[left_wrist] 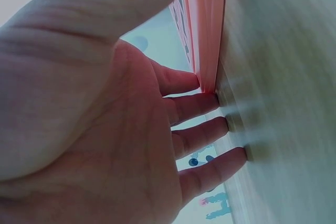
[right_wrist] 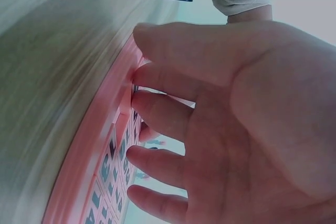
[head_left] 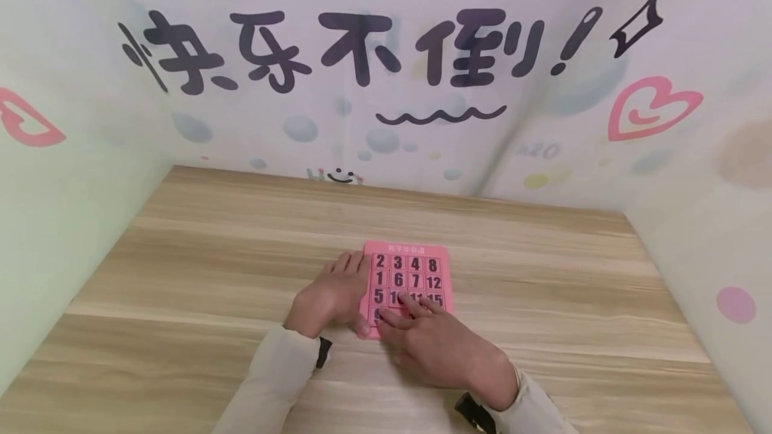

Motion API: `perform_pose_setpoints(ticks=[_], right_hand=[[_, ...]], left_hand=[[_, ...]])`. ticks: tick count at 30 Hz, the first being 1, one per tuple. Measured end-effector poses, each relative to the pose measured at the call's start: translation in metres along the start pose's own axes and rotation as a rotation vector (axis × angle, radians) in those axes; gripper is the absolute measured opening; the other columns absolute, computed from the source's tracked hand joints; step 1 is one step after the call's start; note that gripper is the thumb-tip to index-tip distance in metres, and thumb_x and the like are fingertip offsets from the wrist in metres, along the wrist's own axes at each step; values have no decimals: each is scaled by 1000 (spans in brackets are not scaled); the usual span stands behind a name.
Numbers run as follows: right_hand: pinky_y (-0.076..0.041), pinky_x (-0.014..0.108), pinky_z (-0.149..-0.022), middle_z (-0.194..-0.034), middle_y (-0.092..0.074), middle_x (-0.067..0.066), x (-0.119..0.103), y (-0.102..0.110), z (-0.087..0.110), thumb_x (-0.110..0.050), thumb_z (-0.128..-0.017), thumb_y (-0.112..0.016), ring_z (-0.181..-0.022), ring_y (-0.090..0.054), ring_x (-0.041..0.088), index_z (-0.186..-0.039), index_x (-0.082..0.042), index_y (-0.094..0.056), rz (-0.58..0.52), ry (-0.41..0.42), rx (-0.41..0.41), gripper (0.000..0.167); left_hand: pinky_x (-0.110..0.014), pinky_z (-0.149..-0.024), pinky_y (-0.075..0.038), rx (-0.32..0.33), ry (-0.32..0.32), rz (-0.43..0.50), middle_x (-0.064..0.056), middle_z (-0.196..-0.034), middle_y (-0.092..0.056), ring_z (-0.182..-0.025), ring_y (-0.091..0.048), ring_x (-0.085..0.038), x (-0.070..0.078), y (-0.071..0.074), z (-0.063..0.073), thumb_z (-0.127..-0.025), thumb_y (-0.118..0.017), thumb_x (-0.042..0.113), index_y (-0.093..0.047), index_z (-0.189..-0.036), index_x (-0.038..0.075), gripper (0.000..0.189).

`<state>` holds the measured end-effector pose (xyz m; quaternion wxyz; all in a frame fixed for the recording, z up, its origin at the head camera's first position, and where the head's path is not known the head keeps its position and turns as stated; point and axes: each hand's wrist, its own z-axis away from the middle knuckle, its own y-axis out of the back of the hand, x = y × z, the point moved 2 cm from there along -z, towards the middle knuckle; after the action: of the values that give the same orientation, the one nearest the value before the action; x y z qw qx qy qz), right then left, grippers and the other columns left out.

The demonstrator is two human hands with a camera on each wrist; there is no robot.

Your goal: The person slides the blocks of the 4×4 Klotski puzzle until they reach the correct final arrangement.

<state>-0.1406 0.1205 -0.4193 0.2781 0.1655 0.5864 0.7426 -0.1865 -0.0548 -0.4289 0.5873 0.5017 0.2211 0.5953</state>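
Presently, a pink number puzzle lies flat a little below the centre of the head frame, on the wooden table. Its number tiles read, from the top, 2, 3, 4, 8, then 1, 6, 7, 12, then 5, 10, 11, 15, of which some are partly covered by fingers; a 9 begins the lowest row, and most of that row is hidden. The left hand is at the left side of the puzzle, with the fingers long and nearly straight against its edge and the table, and the thumb at the lower left corner; it is spread wide and not closed around it. The right hand comes from the lower right, its fingers spread and lightly bent, with the tips upon the tiles near 9, 10 and 11; it pinches nothing that I can see, but how strongly it presses I cannot tell. Both arms wear pale sleeves with a dark strap at the wrist. Across the upper part stands a white backdrop with big black characters, and a pink heart at the upper right.
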Motion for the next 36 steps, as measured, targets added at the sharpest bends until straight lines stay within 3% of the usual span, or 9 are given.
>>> perform_pose_setpoints(ticks=[22, 36], right_hand=[[-33, 54, -116, -153, -45, -3, -4, 2, 1, -36, -98, -58, -142, -39, 36, -147, -24, -51, 0, -7, 5, 51], [-30, 50, -119, -157, -38, -5, -8, -3, 0, -39, -100, -54, -148, -30, 30, -149, -24, -47, 3, -45, -51, 52]], left_hand=[[-50, -123, -21, 17, -8, -6, -19, -162, -21, -149, -20, -37, -2, -2, 2, -66, -89, 40, -19, -156, -2, 121], [-51, -123, -19, 9, -17, 17, -19, -162, -20, -149, -18, -37, -3, -2, 0, -67, -89, 39, -17, -156, -2, 122]])
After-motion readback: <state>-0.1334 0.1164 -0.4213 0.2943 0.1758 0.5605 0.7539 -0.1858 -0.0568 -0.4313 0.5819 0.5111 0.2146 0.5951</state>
